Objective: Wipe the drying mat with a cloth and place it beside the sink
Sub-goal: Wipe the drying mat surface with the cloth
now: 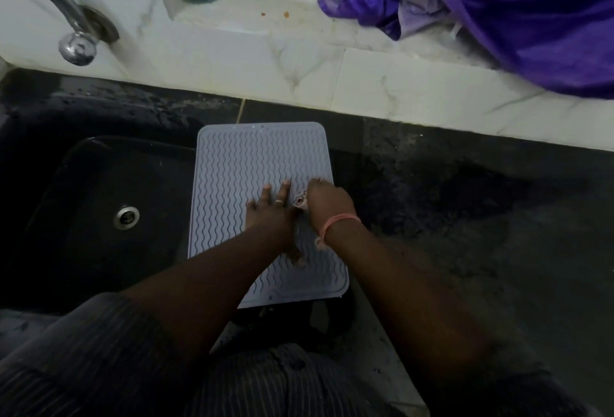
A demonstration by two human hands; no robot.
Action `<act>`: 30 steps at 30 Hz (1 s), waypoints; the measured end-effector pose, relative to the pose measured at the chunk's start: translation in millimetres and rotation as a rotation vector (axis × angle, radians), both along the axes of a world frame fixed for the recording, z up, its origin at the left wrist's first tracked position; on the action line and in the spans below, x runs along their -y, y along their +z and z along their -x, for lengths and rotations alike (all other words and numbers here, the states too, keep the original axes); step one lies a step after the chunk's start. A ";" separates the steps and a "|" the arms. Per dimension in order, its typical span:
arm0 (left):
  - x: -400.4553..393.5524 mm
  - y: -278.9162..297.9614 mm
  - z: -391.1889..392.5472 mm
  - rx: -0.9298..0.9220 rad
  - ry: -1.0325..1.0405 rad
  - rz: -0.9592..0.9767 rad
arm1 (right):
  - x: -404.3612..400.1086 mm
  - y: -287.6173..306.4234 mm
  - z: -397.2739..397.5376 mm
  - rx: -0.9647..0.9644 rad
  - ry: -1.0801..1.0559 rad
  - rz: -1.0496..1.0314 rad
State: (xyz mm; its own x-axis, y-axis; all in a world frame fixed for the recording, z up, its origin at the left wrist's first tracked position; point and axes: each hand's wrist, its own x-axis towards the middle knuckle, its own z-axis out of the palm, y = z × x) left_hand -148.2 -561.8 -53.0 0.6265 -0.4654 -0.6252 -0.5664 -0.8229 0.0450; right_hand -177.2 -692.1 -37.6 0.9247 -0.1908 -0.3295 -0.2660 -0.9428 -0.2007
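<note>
Grey wavy-ribbed drying mat: lies on your dark desk, left edge over the black sink. Your left hand: flat on the mat, fingers straight. Your right hand: curled round a small patterned cloth on the mat. Chrome tap: upper left. Purple fabric: on the white ledge.

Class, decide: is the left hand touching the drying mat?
Touching. The head view shows the left hand lying flat, fingers straight, directly on the drying mat.
</note>
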 end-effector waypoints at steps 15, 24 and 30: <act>1.2 2.1 -0.5 -0.008 0.030 0.019 | 2.2 38.0 49.5 -0.173 -0.318 -0.241; 1.3 0.3 -1.5 -0.038 0.025 0.012 | 9.1 -5.8 -9.7 0.056 -0.159 0.008; 6.5 -0.1 -2.5 -0.036 0.040 -0.024 | 5.6 -9.3 22.3 0.023 -0.208 -0.042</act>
